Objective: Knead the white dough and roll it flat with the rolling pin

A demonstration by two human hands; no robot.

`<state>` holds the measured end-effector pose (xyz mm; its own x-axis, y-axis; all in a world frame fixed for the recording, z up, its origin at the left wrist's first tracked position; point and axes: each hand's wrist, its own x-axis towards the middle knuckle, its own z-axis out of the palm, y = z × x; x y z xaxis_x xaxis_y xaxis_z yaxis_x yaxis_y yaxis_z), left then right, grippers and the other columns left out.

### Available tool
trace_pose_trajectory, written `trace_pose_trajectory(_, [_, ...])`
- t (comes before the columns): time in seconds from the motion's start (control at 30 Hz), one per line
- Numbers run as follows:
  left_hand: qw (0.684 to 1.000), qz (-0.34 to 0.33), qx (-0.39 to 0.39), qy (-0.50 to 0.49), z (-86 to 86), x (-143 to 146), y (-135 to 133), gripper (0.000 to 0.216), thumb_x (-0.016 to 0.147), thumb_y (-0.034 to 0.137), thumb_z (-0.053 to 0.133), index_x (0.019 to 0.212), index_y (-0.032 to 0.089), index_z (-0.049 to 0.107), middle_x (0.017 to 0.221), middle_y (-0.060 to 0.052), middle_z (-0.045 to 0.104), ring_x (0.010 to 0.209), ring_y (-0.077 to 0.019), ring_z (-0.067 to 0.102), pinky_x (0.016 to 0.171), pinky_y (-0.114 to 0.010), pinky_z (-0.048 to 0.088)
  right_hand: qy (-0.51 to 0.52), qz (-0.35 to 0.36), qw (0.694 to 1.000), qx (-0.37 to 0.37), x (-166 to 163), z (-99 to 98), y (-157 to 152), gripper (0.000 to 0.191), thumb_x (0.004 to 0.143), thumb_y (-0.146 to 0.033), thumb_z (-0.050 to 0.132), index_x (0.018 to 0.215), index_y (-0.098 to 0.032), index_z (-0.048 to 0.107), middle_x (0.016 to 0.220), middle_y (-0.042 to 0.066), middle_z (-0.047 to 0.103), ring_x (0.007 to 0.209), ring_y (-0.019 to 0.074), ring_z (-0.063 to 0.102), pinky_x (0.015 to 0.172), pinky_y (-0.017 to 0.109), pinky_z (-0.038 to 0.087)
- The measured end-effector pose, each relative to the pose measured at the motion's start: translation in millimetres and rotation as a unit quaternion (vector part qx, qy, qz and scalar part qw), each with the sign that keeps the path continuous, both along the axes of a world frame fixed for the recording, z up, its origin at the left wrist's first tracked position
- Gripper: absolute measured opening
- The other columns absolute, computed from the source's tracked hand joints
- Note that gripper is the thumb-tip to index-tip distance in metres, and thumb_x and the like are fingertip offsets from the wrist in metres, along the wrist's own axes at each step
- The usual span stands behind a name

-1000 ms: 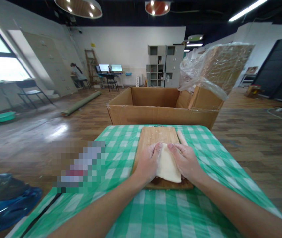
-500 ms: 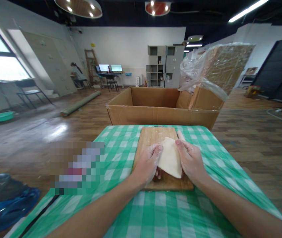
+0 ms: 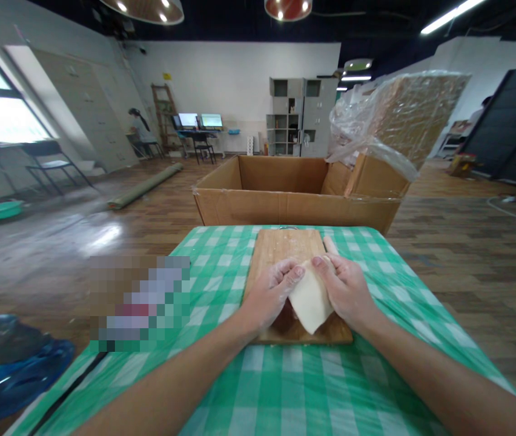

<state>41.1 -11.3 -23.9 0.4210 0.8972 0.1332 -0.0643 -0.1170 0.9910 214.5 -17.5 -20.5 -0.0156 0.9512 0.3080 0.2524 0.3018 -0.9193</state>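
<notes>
While the left hand [image 3: 269,297] and the right hand [image 3: 344,290] grip it from either side, the dough sheet [image 3: 309,300] sits between them over the near end of the wooden board [image 3: 287,245], its lower corner pointing toward the person. Both hands are closed on the sheet, the floury fingertips meeting at its top edge. Whether the dough touches the board cannot be told. The board lies on the counter [image 3: 285,387], which is covered in green checked cloth. A rolling pin [image 3: 329,244] lies just beside the board's far right edge. An open cardboard box [image 3: 294,209] stands behind the counter, and a blue plastic bag [image 3: 8,369] lies at the far left.
</notes>
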Motion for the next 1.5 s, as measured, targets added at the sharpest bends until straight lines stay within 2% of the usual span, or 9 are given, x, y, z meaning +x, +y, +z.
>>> trace_pose_trajectory(0.07, [0.999, 0.011, 0.043, 0.014, -1.9, 0, 3, 0.036, 0.089, 0.050, 0.065, 0.095, 0.015, 0.064, 0.082, -0.003, 0.065, 0.071, -0.0133, 0.059, 0.062, -0.022, 0.046, -0.003, -0.035, 0.999, 0.016, 1, -5.0, 3, 0.047, 0.093, -0.060, 0.053, 0.067, -0.021, 0.059, 0.064, 0.003, 0.062, 0.061, 0.0189, 0.059, 0.048, 0.025, 0.039])
trace_pose_trajectory(0.2, [0.996, 0.017, 0.044, 0.071, 2.0, -5, 3, 0.034, 0.092, 0.048, 0.061, 0.086, 0.014, 0.067, 0.072, -0.002, 0.061, 0.063, -0.0128, 0.053, 0.055, -0.022, 0.038, -0.015, -0.038, 0.999, 0.021, 4, -9.7, 5, 0.048, 0.093, -0.060, 0.052, 0.068, -0.020, 0.063, 0.063, 0.003, 0.062, 0.064, 0.0212, 0.063, 0.051, 0.026, 0.042])
trace_pose_trajectory(0.37, [0.993, 0.018, 0.061, 0.103, 11.4, -10, 2, 0.034, 0.092, 0.046, 0.062, 0.087, 0.014, 0.072, 0.075, -0.003, 0.066, 0.066, -0.0136, 0.054, 0.055, -0.023, 0.036, -0.043, 0.006, 0.998, 0.038, 4, -2.2, 1, 0.037, 0.090, -0.054, 0.061, 0.092, -0.019, 0.072, 0.071, 0.003, 0.069, 0.066, 0.0199, 0.064, 0.054, 0.026, 0.046])
trace_pose_trajectory(0.53, [1.000, 0.014, -0.010, 0.015, 6.5, -8, 5, 0.035, 0.086, 0.049, 0.070, 0.091, 0.014, 0.070, 0.078, -0.003, 0.067, 0.067, -0.0131, 0.057, 0.058, -0.022, 0.041, -0.099, -0.003, 0.993, 0.060, 3, 0.0, -1, 0.032, 0.091, -0.049, 0.061, 0.086, -0.019, 0.073, 0.073, 0.003, 0.070, 0.066, 0.0193, 0.063, 0.056, 0.027, 0.045])
trace_pose_trajectory(0.73, [0.996, 0.016, -0.064, -0.056, 2.3, -3, 4, 0.040, 0.080, 0.047, 0.077, 0.099, 0.014, 0.065, 0.089, -0.006, 0.072, 0.078, -0.0175, 0.065, 0.069, -0.027, 0.050, -0.059, -0.049, 0.996, 0.046, 5, -2.7, 2, 0.034, 0.092, -0.050, 0.059, 0.084, -0.019, 0.070, 0.076, 0.006, 0.070, 0.064, 0.0204, 0.063, 0.053, 0.028, 0.043])
trace_pose_trajectory(0.93, [0.998, 0.061, -0.024, -0.002, 3.2, -5, 2, 0.037, 0.082, 0.050, 0.073, 0.089, 0.013, 0.068, 0.077, -0.004, 0.069, 0.066, -0.0151, 0.061, 0.057, -0.023, 0.043, -0.110, 0.006, 0.991, 0.082, 4, 3.0, -2, 0.026, 0.089, -0.046, 0.066, 0.093, -0.022, 0.074, 0.083, 0.003, 0.073, 0.071, 0.0190, 0.064, 0.061, 0.027, 0.045])
trace_pose_trajectory(1.13, [0.999, 0.045, -0.021, -0.012, 2.0, -5, 3, 0.035, 0.087, 0.049, 0.067, 0.087, 0.014, 0.066, 0.078, -0.003, 0.065, 0.068, -0.0141, 0.057, 0.059, -0.023, 0.042, -0.121, 0.010, 0.988, 0.096, 2, 4.5, -4, 0.023, 0.093, -0.039, 0.063, 0.082, -0.021, 0.072, 0.073, 0.000, 0.069, 0.067, 0.0161, 0.061, 0.060, 0.026, 0.043])
trace_pose_trajectory(1.3, [0.996, 0.062, 0.060, 0.036, 3.5, -9, 6, 0.035, 0.090, 0.046, 0.063, 0.075, 0.015, 0.062, 0.070, 0.001, 0.055, 0.066, -0.0121, 0.048, 0.059, -0.022, 0.037, -0.118, 0.037, 0.988, 0.089, 1, 2.6, -4, 0.026, 0.095, -0.041, 0.060, 0.082, -0.021, 0.070, 0.075, 0.000, 0.069, 0.069, 0.0163, 0.062, 0.061, 0.026, 0.043])
trace_pose_trajectory(1.5, [0.991, 0.059, 0.085, 0.089, 6.1, -11, 5, 0.033, 0.092, 0.046, 0.059, 0.078, 0.016, 0.064, 0.072, -0.001, 0.059, 0.068, -0.0149, 0.052, 0.059, -0.024, 0.037, -0.135, 0.079, 0.985, 0.074, 1, 1.4, -5, 0.026, 0.092, -0.045, 0.064, 0.102, -0.022, 0.072, 0.087, 0.001, 0.074, 0.077, 0.0186, 0.066, 0.066, 0.028, 0.046])
